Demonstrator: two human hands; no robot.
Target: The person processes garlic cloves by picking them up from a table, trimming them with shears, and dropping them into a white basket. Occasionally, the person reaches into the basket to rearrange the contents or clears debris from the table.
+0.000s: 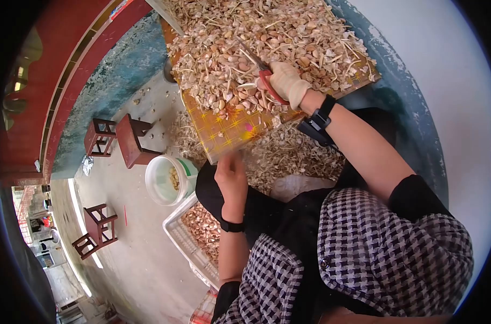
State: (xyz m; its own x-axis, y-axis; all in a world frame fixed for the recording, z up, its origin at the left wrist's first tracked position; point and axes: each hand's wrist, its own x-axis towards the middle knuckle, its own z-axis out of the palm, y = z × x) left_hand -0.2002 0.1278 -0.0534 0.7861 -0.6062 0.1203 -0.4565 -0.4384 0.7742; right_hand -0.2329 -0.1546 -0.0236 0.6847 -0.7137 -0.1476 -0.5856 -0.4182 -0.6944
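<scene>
My right hand (pixel 288 82), in a pale glove, grips red-handled scissors (pixel 265 72) over the heap of garlic cloves and skins (pixel 224 70). The blades point to the upper left, and a pale piece of garlic lies by the handles. My left hand (pixel 232 171) is bare, at the near edge of the yellow patterned tabletop (pixel 221 141). Its fingers are curled together and partly blurred; anything in them is hidden.
Left of my knee stands a white bucket (pixel 154 181). A white crate (pixel 175 229) of garlic cloves (pixel 202 224) is beside my left forearm. Garlic skins (pixel 294 151) lie under the table. Wooden stools (pixel 131 141) stand further left, and a wall (pixel 423 124) rises at right.
</scene>
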